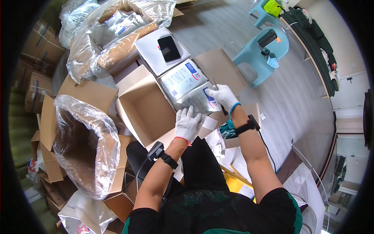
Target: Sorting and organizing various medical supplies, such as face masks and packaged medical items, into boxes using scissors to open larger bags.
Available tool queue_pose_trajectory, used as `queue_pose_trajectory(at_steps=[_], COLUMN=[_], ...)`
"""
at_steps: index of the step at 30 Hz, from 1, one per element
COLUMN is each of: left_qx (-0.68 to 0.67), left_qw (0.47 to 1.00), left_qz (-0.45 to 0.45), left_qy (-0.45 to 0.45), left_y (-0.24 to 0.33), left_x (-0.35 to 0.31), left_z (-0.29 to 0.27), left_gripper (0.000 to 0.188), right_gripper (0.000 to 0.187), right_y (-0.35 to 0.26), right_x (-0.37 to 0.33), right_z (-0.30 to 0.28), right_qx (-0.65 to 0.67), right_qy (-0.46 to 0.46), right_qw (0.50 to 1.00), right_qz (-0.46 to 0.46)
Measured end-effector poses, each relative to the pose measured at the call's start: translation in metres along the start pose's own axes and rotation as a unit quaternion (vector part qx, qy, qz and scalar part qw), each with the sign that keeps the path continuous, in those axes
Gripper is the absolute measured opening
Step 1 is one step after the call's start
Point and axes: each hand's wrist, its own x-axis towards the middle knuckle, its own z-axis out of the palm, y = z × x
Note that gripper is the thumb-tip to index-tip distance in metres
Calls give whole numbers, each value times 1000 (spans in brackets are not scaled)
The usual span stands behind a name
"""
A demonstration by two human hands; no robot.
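Note:
An open cardboard box stands before my knees, with its brown inner bottom showing on the left side. White plastic packets with blue and red print fill its right part. The farther packet lies flat; the nearer packet is between my hands. My left hand, in a white glove with a red cuff, rests with fingers spread against this packet's near edge. At its right end, my right hand, gloved with a blue cuff, grips the packet, thumb on top and other fingers partly hidden.
A white box bearing a black phone adjoins the far side. Left stands a carton with a clear plastic liner; behind is a bag-lined carton of packets. A blue plastic stool holds a dark bottle.

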Motion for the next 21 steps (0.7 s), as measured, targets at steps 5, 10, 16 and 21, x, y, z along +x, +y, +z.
queue_pose_trajectory(at_steps=[5,10,16,21], left_qx=[-26,-180,-209,-126], left_qw=[999,967,927,959], left_qz=[-2,33,0,29], left_qy=[37,178,313,252], left_y=[-4,19,28,35], left_x=[-6,-14,-34,-38], left_z=[-10,-67,-114,-139], left_gripper=[23,20,44,64], right_gripper=[10,5,16,17], right_y=[-31,-36,-46,-47], right_x=[-34,-102,-151,-180], right_z=[4,-16,-31,-31], right_qx=[73,107,60,100], right_qy=[5,90,66,9], right_qw=[996,961,927,927], right_qz=[-48,-239,-363,-362])
